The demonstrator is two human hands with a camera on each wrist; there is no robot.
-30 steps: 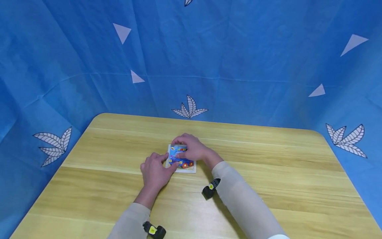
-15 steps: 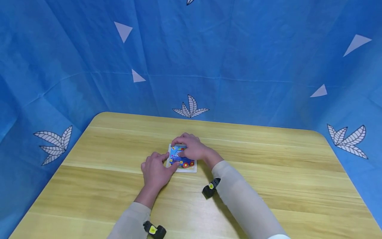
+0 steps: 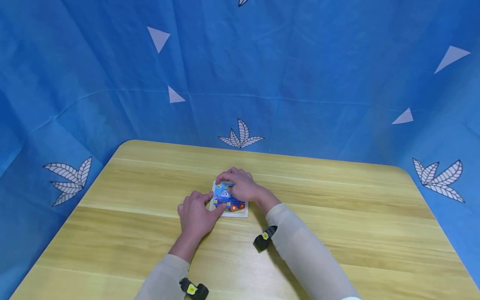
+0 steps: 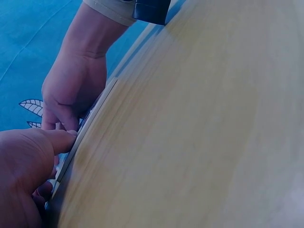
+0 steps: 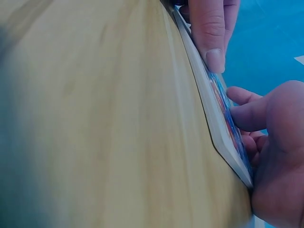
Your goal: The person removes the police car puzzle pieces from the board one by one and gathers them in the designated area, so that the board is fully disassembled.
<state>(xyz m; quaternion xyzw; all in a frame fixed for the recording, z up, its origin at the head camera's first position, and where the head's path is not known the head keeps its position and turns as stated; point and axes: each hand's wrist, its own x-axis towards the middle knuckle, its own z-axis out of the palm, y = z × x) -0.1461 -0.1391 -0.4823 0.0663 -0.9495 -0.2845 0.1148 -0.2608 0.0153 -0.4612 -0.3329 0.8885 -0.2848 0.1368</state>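
two bare hands work at one square picture board (image 3: 226, 198). the board lies on the wooden table (image 3: 337, 204), toward its far side, pale border around a printed blue vehicle (image 3: 220, 199) with eyes and red wheels. left hand (image 3: 196, 216): thumb on the face of the board, index finger at the left edge; i read this as a hold on the near left corner. right hand (image 3: 243, 186): fingers curled over the far part, thumb touching the picture; whether they pinch a piece, i cannot tell. through the right wrist view i observe the board edge-on, both thumbs at its printed face. each beige sleeve (image 3: 305, 252) carries a black wrist unit (image 3: 265, 237). behind the table hangs a blue backdrop (image 3: 240, 75) with leaf and triangle prints.
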